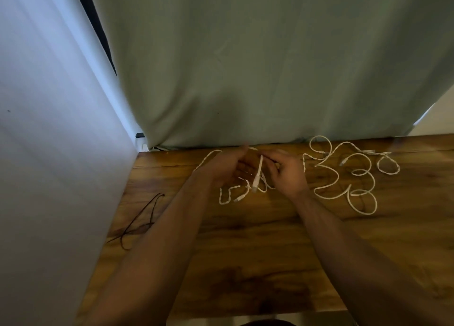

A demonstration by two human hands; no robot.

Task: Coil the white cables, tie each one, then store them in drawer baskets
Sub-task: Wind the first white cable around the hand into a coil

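A thin black cord lies near the left edge of the wooden table; the left hand is cupped, with a white cable running past its thumb, though blur hides whether it grips. The right hand pinches that cable, whose plug end hangs between the hands; loose white cables sprawl uncoiled on the table just to the right.
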